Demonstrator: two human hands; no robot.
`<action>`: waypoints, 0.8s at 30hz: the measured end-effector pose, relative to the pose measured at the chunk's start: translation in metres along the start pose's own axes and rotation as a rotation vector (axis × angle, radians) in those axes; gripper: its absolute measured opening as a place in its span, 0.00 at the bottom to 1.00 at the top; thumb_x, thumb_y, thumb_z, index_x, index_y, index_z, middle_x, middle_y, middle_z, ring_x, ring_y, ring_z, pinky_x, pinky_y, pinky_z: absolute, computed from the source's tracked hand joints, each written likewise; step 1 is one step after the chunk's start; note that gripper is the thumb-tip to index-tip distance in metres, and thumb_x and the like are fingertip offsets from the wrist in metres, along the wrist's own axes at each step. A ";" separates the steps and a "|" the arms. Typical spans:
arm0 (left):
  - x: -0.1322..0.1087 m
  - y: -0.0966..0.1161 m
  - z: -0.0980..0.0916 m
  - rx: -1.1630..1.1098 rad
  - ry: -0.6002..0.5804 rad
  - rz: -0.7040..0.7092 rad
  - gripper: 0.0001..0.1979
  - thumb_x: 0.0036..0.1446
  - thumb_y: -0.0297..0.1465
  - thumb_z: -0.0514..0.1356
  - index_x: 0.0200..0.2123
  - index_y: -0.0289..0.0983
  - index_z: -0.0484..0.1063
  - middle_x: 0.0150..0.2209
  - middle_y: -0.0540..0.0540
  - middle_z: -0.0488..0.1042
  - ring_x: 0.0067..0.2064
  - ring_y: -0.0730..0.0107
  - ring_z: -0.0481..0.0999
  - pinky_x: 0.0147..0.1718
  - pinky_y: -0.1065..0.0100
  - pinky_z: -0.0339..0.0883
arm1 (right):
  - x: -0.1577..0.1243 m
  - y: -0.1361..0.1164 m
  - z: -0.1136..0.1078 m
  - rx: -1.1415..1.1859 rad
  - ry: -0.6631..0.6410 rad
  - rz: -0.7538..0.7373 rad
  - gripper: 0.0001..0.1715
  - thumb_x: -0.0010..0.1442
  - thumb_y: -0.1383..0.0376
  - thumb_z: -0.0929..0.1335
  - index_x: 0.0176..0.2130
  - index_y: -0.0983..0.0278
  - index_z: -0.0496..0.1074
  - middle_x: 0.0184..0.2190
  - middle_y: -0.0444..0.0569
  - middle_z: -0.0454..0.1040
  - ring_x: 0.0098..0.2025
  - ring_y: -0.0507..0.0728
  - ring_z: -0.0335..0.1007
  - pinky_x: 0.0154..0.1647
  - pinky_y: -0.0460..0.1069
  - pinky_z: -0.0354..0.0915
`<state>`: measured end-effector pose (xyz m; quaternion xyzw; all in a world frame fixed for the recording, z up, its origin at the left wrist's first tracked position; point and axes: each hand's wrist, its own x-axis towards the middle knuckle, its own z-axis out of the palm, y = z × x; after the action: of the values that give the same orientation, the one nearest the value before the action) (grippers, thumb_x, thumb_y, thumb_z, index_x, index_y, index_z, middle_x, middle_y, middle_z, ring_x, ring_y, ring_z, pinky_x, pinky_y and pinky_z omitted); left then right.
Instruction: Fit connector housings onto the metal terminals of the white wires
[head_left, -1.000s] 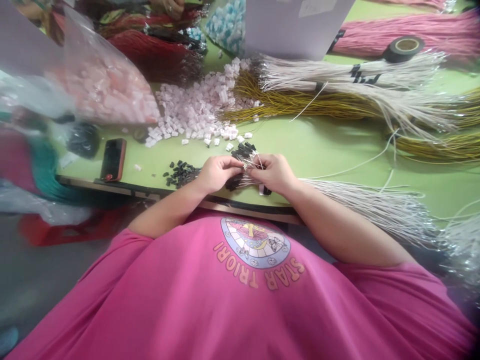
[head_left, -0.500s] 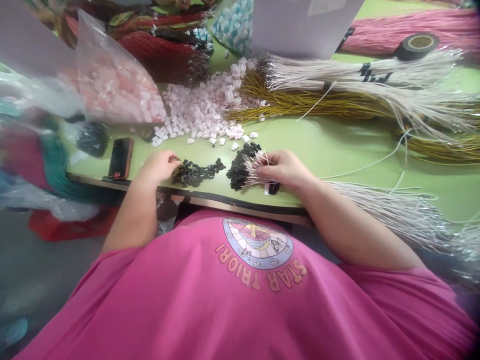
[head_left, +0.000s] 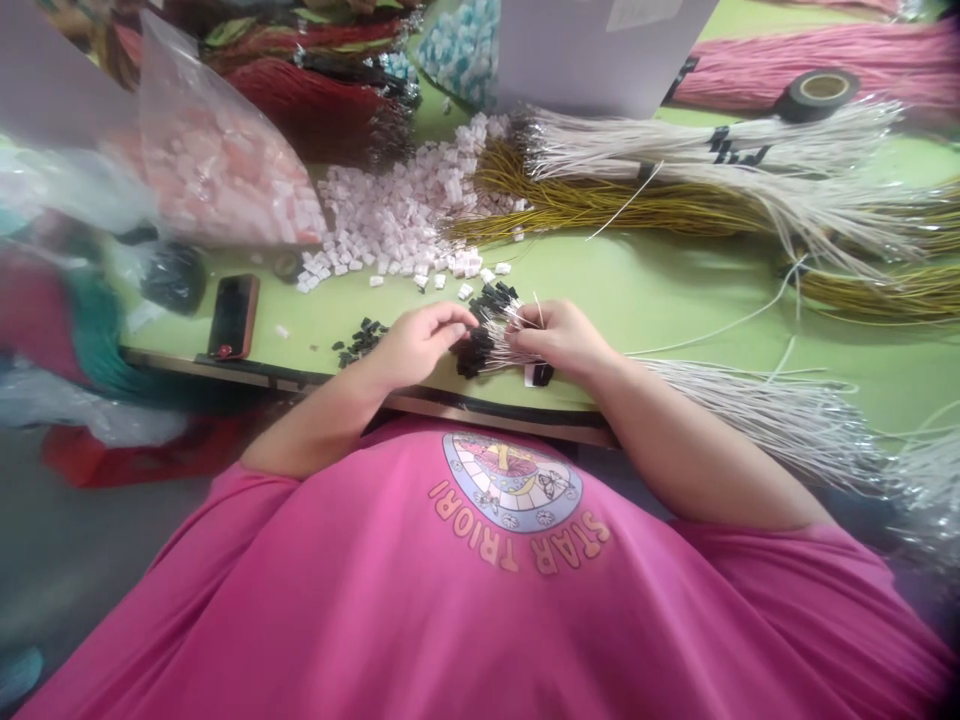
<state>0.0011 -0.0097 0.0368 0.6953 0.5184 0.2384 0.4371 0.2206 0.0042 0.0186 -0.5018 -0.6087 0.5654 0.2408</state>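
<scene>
Green table (head_left: pixel 600 285) | white wires (head_left: pixel 757 405) — black ends (head_left: pixel 474 355) leftward | long axis crosswise

On the pink shirt (head_left: pixel 465 610) we read the lettering "STAR TRIORI" (head_left: pixel 544 558), capitals, curved along a round emblem (head_left: pixel 514 485) and upside down in the head view. On the pale purple panel (head_left: pixel 592 65) we note a white label (head_left: pixel 643 12), cut by the frame, illegible.

Since half a second ago, the left hand (head_left: pixel 421 345) is moving from the loose black pieces (head_left: pixel 360 341) back to the black-tipped white wires (head_left: pixel 493 342), nearing the right hand (head_left: pixel 561 335).
</scene>
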 end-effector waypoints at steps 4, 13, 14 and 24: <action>0.017 -0.005 0.024 -0.144 0.063 0.018 0.08 0.57 0.31 0.57 0.40 0.37 0.71 0.38 0.48 0.76 0.39 0.71 0.75 0.44 0.66 0.67 | 0.000 0.000 -0.001 -0.016 0.023 -0.049 0.07 0.47 0.65 0.66 0.25 0.67 0.71 0.18 0.42 0.65 0.21 0.48 0.59 0.21 0.44 0.57; 0.021 -0.018 0.021 -0.208 0.065 -0.037 0.08 0.56 0.33 0.59 0.37 0.36 0.73 0.34 0.47 0.77 0.37 0.71 0.76 0.42 0.66 0.68 | 0.000 0.002 0.003 -0.051 0.129 -0.043 0.06 0.46 0.65 0.66 0.21 0.65 0.66 0.15 0.40 0.61 0.18 0.47 0.56 0.19 0.44 0.51; 0.021 -0.018 0.021 -0.205 0.062 -0.036 0.08 0.56 0.33 0.59 0.37 0.36 0.73 0.34 0.47 0.77 0.37 0.71 0.76 0.42 0.66 0.69 | -0.001 0.001 0.004 -0.066 0.130 -0.043 0.06 0.46 0.65 0.66 0.21 0.65 0.66 0.14 0.39 0.60 0.18 0.47 0.56 0.18 0.44 0.51; 0.019 -0.013 0.021 -0.056 0.058 0.001 0.08 0.56 0.33 0.59 0.37 0.37 0.75 0.35 0.47 0.78 0.36 0.70 0.75 0.40 0.66 0.69 | 0.001 0.004 0.006 -0.113 0.156 -0.062 0.07 0.45 0.65 0.65 0.19 0.64 0.64 0.13 0.40 0.60 0.17 0.47 0.56 0.18 0.43 0.50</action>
<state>0.0172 0.0015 0.0129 0.6759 0.5237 0.2728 0.4411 0.2167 0.0021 0.0132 -0.5381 -0.6341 0.4818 0.2762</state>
